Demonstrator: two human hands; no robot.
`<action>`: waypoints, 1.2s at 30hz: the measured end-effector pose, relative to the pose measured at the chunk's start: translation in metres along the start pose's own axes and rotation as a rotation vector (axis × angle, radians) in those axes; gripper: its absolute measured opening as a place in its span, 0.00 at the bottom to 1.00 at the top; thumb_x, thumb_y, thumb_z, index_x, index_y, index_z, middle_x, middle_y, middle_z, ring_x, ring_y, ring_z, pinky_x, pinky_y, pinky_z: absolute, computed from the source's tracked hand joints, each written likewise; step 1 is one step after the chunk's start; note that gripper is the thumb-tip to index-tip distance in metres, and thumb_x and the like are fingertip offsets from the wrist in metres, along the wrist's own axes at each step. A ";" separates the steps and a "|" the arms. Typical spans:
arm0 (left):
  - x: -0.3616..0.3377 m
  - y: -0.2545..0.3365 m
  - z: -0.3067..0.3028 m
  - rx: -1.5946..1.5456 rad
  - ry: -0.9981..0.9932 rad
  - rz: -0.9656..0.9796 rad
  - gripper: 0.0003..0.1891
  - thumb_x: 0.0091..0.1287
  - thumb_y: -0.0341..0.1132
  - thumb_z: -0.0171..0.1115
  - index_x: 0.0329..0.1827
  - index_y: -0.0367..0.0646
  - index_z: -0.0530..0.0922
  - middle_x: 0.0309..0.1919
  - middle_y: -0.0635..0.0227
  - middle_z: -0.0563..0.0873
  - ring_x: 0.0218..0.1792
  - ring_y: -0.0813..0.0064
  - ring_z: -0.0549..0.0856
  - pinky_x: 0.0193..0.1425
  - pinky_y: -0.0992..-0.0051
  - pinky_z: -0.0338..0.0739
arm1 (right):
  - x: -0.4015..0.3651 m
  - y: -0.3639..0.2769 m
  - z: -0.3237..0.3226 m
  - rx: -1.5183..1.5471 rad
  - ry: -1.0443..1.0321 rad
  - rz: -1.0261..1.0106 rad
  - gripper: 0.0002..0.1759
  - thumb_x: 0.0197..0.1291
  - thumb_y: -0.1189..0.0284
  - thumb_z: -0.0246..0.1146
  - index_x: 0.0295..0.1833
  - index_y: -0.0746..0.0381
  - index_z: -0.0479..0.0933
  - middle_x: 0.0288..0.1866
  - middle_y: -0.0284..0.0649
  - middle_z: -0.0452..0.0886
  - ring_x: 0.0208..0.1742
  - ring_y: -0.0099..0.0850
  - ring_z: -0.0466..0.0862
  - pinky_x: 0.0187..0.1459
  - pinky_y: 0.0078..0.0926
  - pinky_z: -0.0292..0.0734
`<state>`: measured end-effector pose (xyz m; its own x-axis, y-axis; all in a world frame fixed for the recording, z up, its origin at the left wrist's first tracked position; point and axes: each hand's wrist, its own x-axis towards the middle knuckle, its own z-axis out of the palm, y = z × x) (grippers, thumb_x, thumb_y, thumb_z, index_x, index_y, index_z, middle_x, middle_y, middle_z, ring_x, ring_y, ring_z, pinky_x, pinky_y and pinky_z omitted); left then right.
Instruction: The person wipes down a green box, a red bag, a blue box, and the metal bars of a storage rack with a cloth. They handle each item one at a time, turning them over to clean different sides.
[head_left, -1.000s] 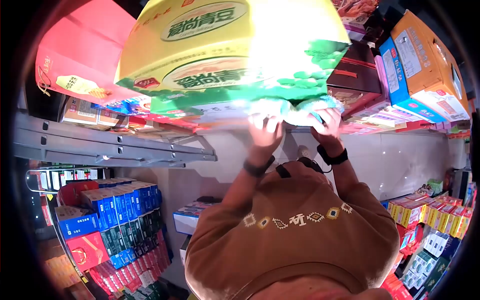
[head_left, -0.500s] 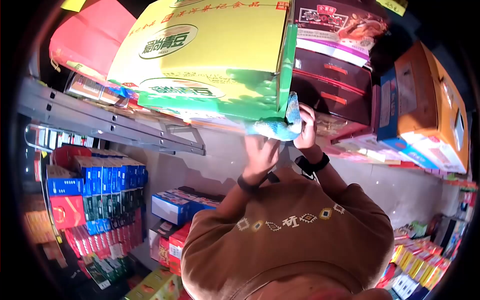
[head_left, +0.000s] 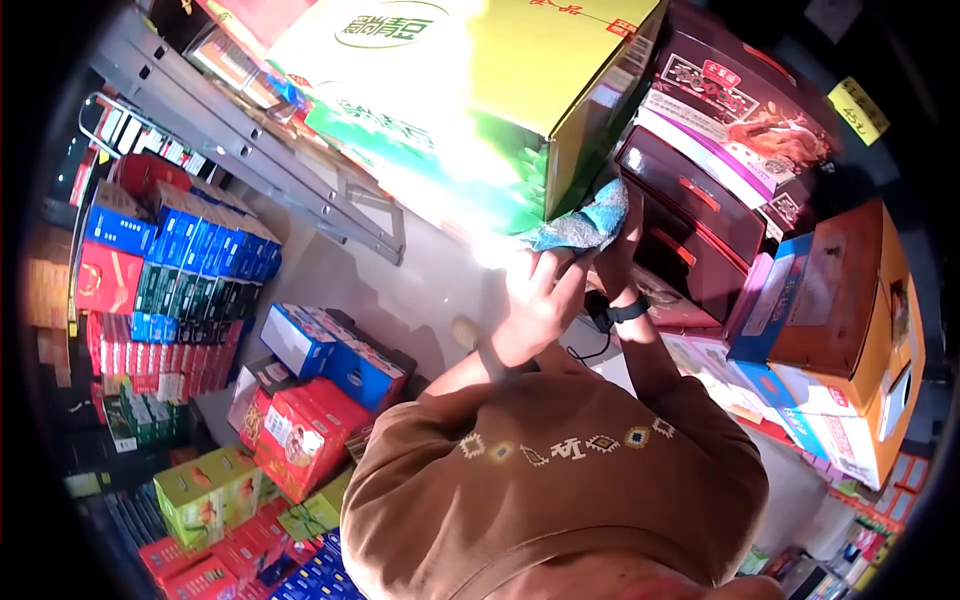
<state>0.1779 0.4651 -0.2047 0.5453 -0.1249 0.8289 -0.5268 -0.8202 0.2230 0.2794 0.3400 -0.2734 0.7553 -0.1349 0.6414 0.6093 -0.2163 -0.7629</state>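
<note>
A blue and white patterned cloth (head_left: 583, 226) is bunched against the lower right corner of a big yellow and green box (head_left: 540, 80). My left hand (head_left: 543, 298) is closed on the cloth's lower edge, its fingers bent. Against the cloth's right end is my right hand (head_left: 622, 240), partly in shadow, with its fingers wrapped about it. Dark maroon gift boxes (head_left: 690, 215) stand just right of my right hand. Bright glare washes out part of the yellow and green box.
An orange and blue box (head_left: 820, 330) stands on the right. At the left runs a grey metal ladder or rail (head_left: 240, 145). Stacks of blue boxes (head_left: 205, 240) and red boxes (head_left: 310, 435) rise from the floor. A yellow price tag (head_left: 858, 110) hangs at upper right.
The view has turned, so the boxes appear tilted and shifted. Both hands still hold the cloth at the yellow and green box's corner, and the box's right side now shows more.
</note>
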 end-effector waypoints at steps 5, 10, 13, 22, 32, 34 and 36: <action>0.002 -0.010 -0.030 -0.050 0.052 0.045 0.16 0.43 0.23 0.63 0.38 0.38 0.84 0.31 0.66 0.82 0.33 0.65 0.81 0.37 0.67 0.72 | -0.044 -0.027 0.016 0.421 0.015 0.153 0.17 0.66 0.73 0.56 0.59 0.65 0.72 0.57 0.44 0.75 0.56 0.38 0.77 0.58 0.34 0.74; 0.006 -0.010 -0.039 -0.079 -0.003 0.054 0.16 0.42 0.23 0.63 0.38 0.37 0.84 0.33 0.65 0.83 0.33 0.65 0.83 0.28 0.69 0.71 | -0.026 -0.016 0.017 0.138 0.031 -0.090 0.17 0.56 0.80 0.67 0.53 0.65 0.78 0.57 0.47 0.75 0.58 0.43 0.77 0.60 0.38 0.74; 0.001 -0.002 -0.016 0.059 -0.190 -0.027 0.18 0.44 0.27 0.65 0.42 0.41 0.85 0.36 0.67 0.80 0.36 0.65 0.80 0.39 0.67 0.71 | 0.004 -0.006 0.014 0.044 0.079 -0.102 0.19 0.53 0.76 0.71 0.52 0.65 0.78 0.52 0.46 0.79 0.58 0.43 0.78 0.59 0.40 0.74; 0.080 0.021 0.014 0.069 -0.290 -0.094 0.17 0.48 0.31 0.63 0.44 0.41 0.84 0.38 0.64 0.74 0.45 0.61 0.75 0.46 0.65 0.72 | 0.053 0.050 -0.009 0.220 -0.006 0.206 0.33 0.57 0.66 0.69 0.65 0.67 0.67 0.58 0.46 0.75 0.58 0.36 0.75 0.61 0.36 0.70; 0.029 0.003 -0.014 0.043 0.008 0.079 0.14 0.47 0.38 0.61 0.37 0.45 0.79 0.39 0.66 0.77 0.40 0.65 0.77 0.48 0.64 0.73 | -0.013 0.007 -0.012 0.221 -0.268 0.144 0.25 0.63 0.63 0.65 0.60 0.67 0.71 0.58 0.47 0.78 0.57 0.42 0.78 0.60 0.39 0.72; 0.010 -0.003 -0.030 0.051 0.046 0.141 0.16 0.46 0.38 0.63 0.38 0.45 0.80 0.39 0.67 0.78 0.39 0.66 0.77 0.48 0.64 0.75 | -0.037 -0.006 -0.015 0.189 -0.325 0.084 0.25 0.60 0.62 0.67 0.56 0.67 0.75 0.57 0.51 0.78 0.56 0.47 0.79 0.58 0.41 0.73; -0.013 -0.009 -0.038 -0.005 0.058 0.146 0.15 0.49 0.35 0.65 0.41 0.44 0.81 0.41 0.66 0.79 0.39 0.66 0.78 0.44 0.63 0.77 | -0.054 -0.035 -0.012 0.220 -0.281 -0.040 0.21 0.59 0.65 0.68 0.53 0.67 0.78 0.56 0.54 0.79 0.54 0.50 0.79 0.56 0.44 0.74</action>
<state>0.1505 0.4957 -0.1982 0.4243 -0.2098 0.8809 -0.6009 -0.7929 0.1006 0.2142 0.3431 -0.2807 0.7478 0.1469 0.6475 0.6544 0.0019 -0.7561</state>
